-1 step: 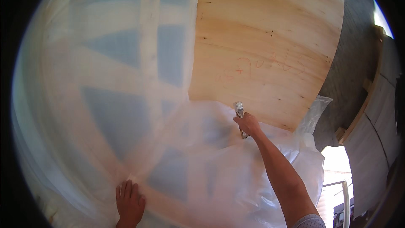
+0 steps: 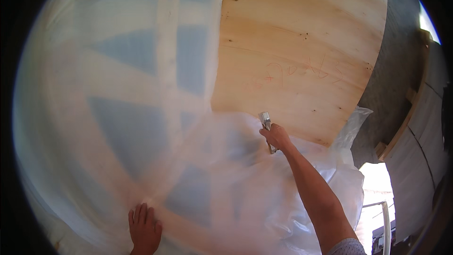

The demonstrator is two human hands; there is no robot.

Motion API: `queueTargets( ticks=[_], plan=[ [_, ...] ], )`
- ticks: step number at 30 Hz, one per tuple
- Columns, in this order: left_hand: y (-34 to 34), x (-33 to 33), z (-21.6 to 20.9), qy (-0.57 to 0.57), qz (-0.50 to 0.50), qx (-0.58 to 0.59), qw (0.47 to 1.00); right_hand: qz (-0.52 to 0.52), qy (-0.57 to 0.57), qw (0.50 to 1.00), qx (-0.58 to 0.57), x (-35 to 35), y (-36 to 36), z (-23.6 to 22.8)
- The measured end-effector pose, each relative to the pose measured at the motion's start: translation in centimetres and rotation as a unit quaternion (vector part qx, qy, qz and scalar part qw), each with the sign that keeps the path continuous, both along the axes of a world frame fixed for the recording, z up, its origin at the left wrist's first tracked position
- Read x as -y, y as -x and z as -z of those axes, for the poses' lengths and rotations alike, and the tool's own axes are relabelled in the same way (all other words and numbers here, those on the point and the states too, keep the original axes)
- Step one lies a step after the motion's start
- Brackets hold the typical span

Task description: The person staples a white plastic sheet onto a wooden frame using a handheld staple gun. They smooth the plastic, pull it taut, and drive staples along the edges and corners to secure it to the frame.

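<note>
My right hand [image 2: 277,137] is wrapped round a silver staple gun [image 2: 265,117], its front end over the line where the plastic meets the plywood. Whether the tool touches the surface I cannot tell. Milky see-through plastic sheeting [image 2: 222,160] spreads over a wooden frame, whose slanting and straight members show faintly through it. Above and to the right, a bare plywood panel [image 2: 292,42] bears faint red handwriting. Low on the left, my left hand [image 2: 145,231] lies flat on the plastic with its fingers stretched out, near a spot where creases in the sheet meet.
Loose, crumpled plastic [image 2: 357,120] sticks out past the plywood's lower right corner. Beyond the panel's right edge are a dark grey surface [image 2: 377,85] and a timber edge [image 2: 406,118] beside grey panels [image 2: 427,127]. A pale pipe [image 2: 387,224] stands at the bright lower right.
My right hand and the staple gun have shifted very slightly up and left. My left hand stays flat in nearly the same place.
</note>
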State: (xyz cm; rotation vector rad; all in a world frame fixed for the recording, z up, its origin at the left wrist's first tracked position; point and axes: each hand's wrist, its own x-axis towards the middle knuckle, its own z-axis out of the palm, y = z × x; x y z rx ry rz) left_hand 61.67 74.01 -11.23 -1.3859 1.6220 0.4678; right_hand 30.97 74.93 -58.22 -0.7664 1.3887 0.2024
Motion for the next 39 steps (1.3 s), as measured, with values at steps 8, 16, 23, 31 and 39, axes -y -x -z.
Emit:
queueTargets(
  ticks=[8,16,23,31,39],
  plan=[
    [0.5,0.2,1.6,0.046,-0.077,-0.033,0.995,-0.090,-0.102,0.984,0.110,7.7,-9.5,1.3],
    [-1.0,-0.1,4.8,0.024,-0.169,-0.081,0.982,-0.176,-0.117,0.966,0.147,7.5,-19.9,8.2],
    [-1.4,-0.5,6.0,0.037,-0.195,-0.060,0.978,-0.181,-0.165,0.960,0.137,7.7,-22.8,12.0],
    [-1.2,-1.7,5.9,0.063,-0.198,-0.041,0.977,-0.117,-0.113,0.984,0.069,6.0,-25.7,11.3],
    [-1.6,-2.7,5.1,0.052,-0.173,-0.066,0.981,0.050,-0.204,0.971,0.114,8.7,-17.2,6.8]
  ],
)
